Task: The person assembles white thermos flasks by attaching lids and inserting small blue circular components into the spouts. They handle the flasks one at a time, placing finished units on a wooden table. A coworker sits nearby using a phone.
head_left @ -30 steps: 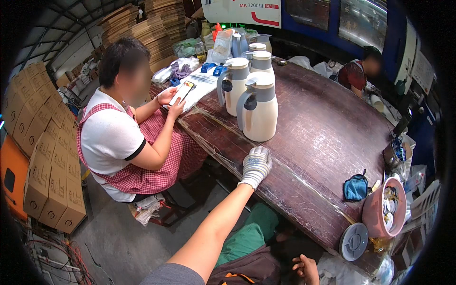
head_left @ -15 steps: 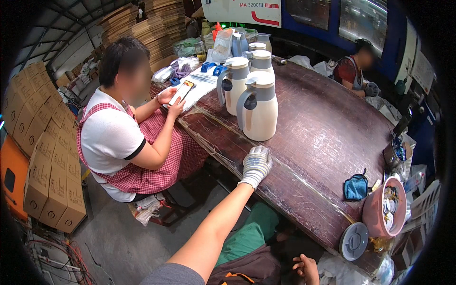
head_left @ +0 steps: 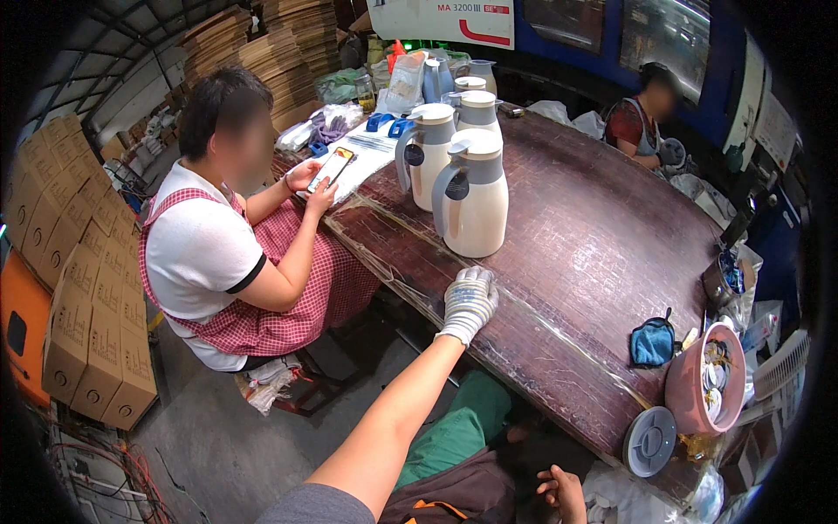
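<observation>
My left hand [head_left: 469,301], in a striped white work glove, lies palm down on the near edge of the dark wooden table [head_left: 602,262] and holds nothing. Just beyond it stands a cream jug with a grey lid and handle [head_left: 474,194], with two more jugs [head_left: 429,154] behind it. My right hand [head_left: 563,493] is bare and low in the picture. It rests on dark cloth in my lap, fingers apart and empty.
A seated person in a red checked apron [head_left: 236,253] holds a phone [head_left: 330,168] at the table's left end. Another person [head_left: 642,118] works at the far side. A pink bucket [head_left: 705,377], a grey lid [head_left: 650,441] and a blue cloth [head_left: 652,342] sit at the right. Stacked cartons [head_left: 78,288] stand at the left.
</observation>
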Demonstrator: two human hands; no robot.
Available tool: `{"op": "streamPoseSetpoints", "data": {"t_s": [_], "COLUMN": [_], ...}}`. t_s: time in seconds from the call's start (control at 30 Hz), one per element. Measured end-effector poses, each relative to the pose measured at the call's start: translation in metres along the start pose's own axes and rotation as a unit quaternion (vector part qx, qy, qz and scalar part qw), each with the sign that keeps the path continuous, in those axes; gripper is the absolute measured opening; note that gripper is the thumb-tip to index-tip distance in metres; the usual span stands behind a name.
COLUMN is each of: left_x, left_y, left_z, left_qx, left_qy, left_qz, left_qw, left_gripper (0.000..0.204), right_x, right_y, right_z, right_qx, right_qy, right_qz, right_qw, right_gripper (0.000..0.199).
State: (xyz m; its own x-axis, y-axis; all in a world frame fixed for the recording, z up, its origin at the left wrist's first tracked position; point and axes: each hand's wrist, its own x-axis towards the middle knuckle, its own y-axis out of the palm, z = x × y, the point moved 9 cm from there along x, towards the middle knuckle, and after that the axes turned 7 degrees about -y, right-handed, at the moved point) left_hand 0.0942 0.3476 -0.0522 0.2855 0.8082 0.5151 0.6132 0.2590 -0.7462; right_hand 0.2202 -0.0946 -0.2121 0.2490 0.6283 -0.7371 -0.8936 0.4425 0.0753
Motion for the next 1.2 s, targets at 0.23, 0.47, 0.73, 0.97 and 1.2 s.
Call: {"op": "streamPoseSetpoints", "data": {"t_s": [0.23,0.47,0.73,0.97,1.2], "left_x": [0.001,0.0,0.0,0.001,0.001], "left_y": [0.001,0.002,0.004,0.003,0.0], "left_z": [-0.001,-0.001,0.001,0.002,-0.001], "left_qx": [0.0,0.0,0.0,0.003,0.003], "left_qy": [-0.007,0.002,-0.005,-0.006,-0.008], "left_qz": [0.02,0.012,0.02,0.018,0.021], "left_qw": [1.0,1.0,1.0,1.0,1.0], "left_gripper": [0.016,0.018,0.021,0.02,0.018], "right_x": [0.001,-0.006,-0.013,-0.009,-0.008], "right_y": [-0.002,0.004,0.009,0.007,0.004], "right_z": [-0.002,0.006,0.014,0.009,0.007], "right_qx": [-0.011,-0.013,0.002,0.001,-0.008], "right_qy": [0.02,0.004,-0.016,0.0,0.01], "right_qz": [-0.019,-0.007,-0.015,-0.015,-0.023], "right_qw": [1.0,1.0,1.0,1.0,1.0], "right_gripper": [0.044,0.044,0.042,0.042,0.042]}}
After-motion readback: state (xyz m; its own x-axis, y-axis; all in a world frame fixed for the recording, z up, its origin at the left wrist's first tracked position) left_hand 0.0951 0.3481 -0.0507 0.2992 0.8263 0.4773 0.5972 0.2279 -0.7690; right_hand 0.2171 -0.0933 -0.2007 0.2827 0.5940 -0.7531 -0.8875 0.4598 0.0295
